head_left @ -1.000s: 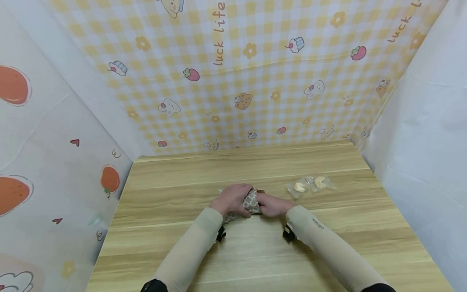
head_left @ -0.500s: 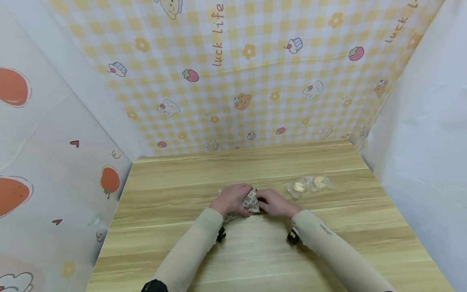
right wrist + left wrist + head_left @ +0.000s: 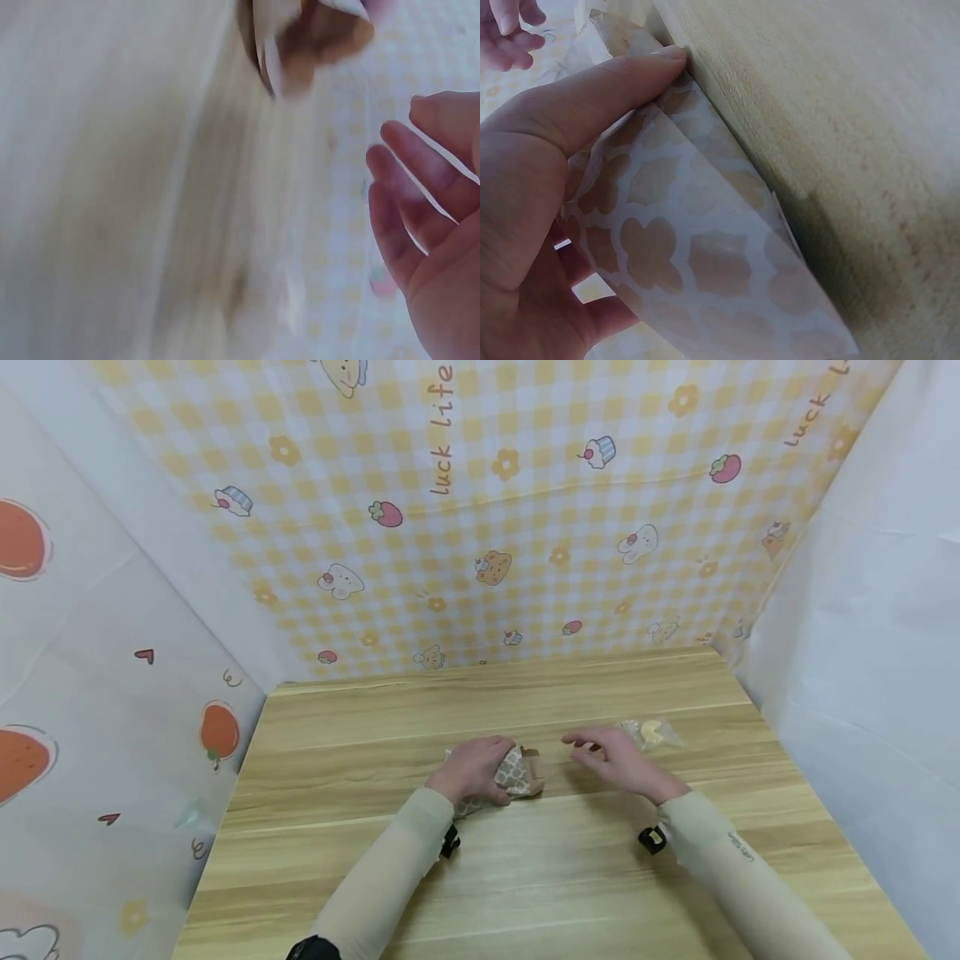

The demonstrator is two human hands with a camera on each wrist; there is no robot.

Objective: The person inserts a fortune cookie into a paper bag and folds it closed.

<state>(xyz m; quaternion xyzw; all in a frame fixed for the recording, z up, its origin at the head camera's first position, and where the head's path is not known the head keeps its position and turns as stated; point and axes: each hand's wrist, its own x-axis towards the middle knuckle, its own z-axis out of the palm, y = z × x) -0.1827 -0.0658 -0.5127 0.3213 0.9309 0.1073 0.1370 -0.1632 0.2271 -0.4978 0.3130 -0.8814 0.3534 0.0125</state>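
A paper bag [image 3: 513, 772] with a grey-and-white lattice pattern lies on the table, its brown-lined mouth towards the right. My left hand [image 3: 472, 770] grips it from above; in the left wrist view the thumb lies along one side of the bag [image 3: 705, 247] and the fingers curl under the other. My right hand [image 3: 617, 762] is in the air to the right of the bag, fingers loosely spread and holding nothing. Just beyond it lies a clear plastic packet [image 3: 651, 732] with a pale cream, curved piece inside. A second such packet is hidden behind the right hand.
The wood-grain table [image 3: 525, 885] meets a yellow checked cloth backdrop [image 3: 465, 552] at the back. White sheets hang at the left [image 3: 112, 710] and right [image 3: 855, 677]. Past the bag's mouth, the right wrist view is blurred.
My right hand has drawn out of the bag's mouth and moved right towards the packets, covering the nearer one. The left hand keeps its grip on the bag.
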